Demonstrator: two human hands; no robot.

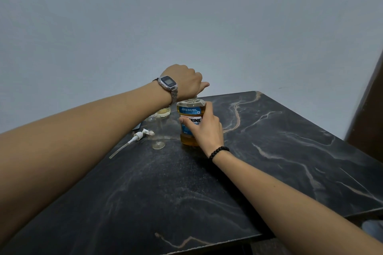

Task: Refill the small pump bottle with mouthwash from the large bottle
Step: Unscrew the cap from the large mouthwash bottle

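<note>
A plain grey wall stands behind a black marble-patterned table (269,151). Toward the table's far edge the large bottle (189,122) of amber mouthwash stands upright. The right hand (205,128) wraps around its labelled body, while the left hand (185,82), a watch (168,83) on its wrist, closes over the cap on top. Just left of it stands the small clear bottle (158,132), open-necked, and beside that the white pump (136,136) lies flat on the table.
</note>
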